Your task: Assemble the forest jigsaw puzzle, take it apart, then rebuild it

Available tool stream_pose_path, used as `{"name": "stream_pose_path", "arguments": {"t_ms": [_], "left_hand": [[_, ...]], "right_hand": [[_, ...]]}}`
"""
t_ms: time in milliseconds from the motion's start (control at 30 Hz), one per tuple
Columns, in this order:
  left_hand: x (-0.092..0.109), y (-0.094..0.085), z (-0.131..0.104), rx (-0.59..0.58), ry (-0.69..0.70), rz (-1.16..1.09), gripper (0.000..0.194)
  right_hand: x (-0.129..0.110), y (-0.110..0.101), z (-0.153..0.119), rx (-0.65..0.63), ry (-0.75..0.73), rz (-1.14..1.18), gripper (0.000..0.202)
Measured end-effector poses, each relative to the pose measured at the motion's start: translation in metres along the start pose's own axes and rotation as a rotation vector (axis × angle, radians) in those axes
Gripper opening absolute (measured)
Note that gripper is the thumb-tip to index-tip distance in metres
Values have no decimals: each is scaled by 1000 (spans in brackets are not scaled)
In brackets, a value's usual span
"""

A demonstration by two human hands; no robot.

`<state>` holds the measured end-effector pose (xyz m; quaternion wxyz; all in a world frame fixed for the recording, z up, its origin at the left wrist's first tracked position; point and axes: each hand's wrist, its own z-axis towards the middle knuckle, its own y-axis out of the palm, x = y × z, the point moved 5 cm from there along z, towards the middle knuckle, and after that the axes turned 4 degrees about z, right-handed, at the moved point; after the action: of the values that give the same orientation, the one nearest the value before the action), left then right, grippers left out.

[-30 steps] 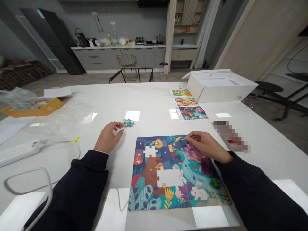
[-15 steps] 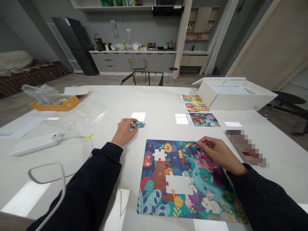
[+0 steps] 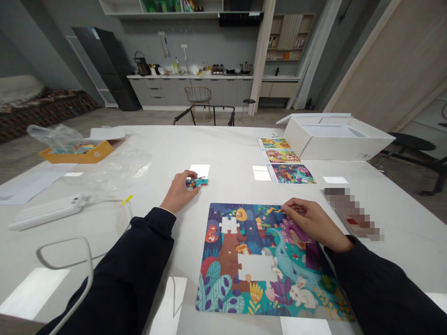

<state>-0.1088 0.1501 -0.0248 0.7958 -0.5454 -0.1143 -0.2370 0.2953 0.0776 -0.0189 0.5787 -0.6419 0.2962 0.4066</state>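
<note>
- Shifted since a second ago: left hand, from just beside the loose puzzle pieces to wrapped around them; camera view also moved a bit.
- Gripping that little cluster narrowly now, thumb on the near side, fingers curled over the far side, probably to keep the bits together. Can't tell whether lifted or just resting on the white table.
- Touching the puzzle's far edge, toward the right, with the right hand. Thumb and index close together, maybe to steady it; can't tell if actually pinching.
- Lying flat between and nearer than both hands: the puzzle, with two gaps, one far left, one around the middle.
- Sitting far right, beside the white box: a picture sheet, nearest panel matching the puzzle, probably handy for a quick glance.
- Parked far left: orange tray, plastic bag on top.
</note>
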Motion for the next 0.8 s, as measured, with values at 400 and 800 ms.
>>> {"name": "stream_pose_path", "arguments": {"t_ms": [400, 800], "left_hand": [[183, -23, -64, 19, 387, -400, 36], [198, -2, -80, -231, 458, -614, 32]], "right_hand": [[-47, 19, -19, -267, 93, 387, 52], [-54, 22, -25, -318, 168, 387, 41]]}}
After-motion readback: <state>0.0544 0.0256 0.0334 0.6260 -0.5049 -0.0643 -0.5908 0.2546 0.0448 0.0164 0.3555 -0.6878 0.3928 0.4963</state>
